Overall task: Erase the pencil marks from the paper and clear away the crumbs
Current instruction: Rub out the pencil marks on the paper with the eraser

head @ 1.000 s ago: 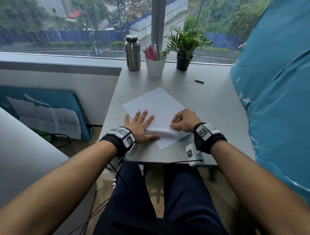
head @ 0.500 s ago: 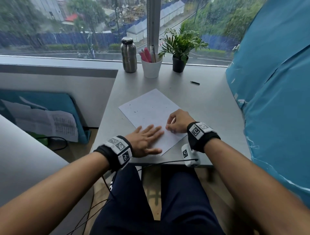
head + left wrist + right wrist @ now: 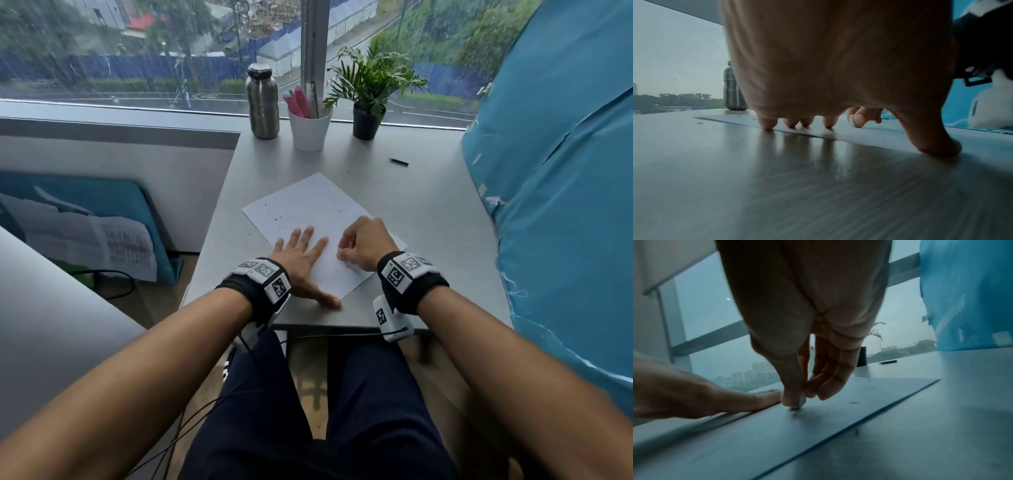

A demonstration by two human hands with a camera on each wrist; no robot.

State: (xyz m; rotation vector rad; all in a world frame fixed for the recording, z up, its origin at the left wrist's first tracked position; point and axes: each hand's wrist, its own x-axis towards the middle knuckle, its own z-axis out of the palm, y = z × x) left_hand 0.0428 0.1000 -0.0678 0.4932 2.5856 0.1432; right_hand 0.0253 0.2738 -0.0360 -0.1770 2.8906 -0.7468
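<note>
The paper (image 3: 318, 219) is lying flat and skewed on the near half of the desk (image 3: 438, 219), one corner pointing toward the window. Dark crumbs (image 3: 278, 219) are sitting scattered on the sheet just beyond the left fingertips, with a few more on the desk past the paper's far corner.

The right hand (image 3: 364, 245) is resting on the sheet's right part, its thumb and forefinger pinching a small pale eraser (image 3: 800, 402); the eraser's lower end is touching the paper directly below those fingertips. The remaining right fingers (image 3: 830, 382) are curling loosely inward behind the pinch, gripping nothing.

The left hand (image 3: 303, 258) is lying palm-down just beside the right one, its fingers straight and spread. In the left wrist view the fingertips (image 3: 767, 124) are pressing on the near-left edge of the sheet, while the thumb (image 3: 937, 144) is pressing on the bare desk off the paper's near corner.

Well beyond both sets of fingers, along the window, a steel bottle (image 3: 263, 102), a white cup (image 3: 310, 128) holding pens, and a potted plant (image 3: 368, 89) are standing in a row. A short dark pen (image 3: 398, 161) is lying alone on the desk, far-right of the right fingers. A blue sheet (image 3: 565, 171) is hanging at the desk's right side.
</note>
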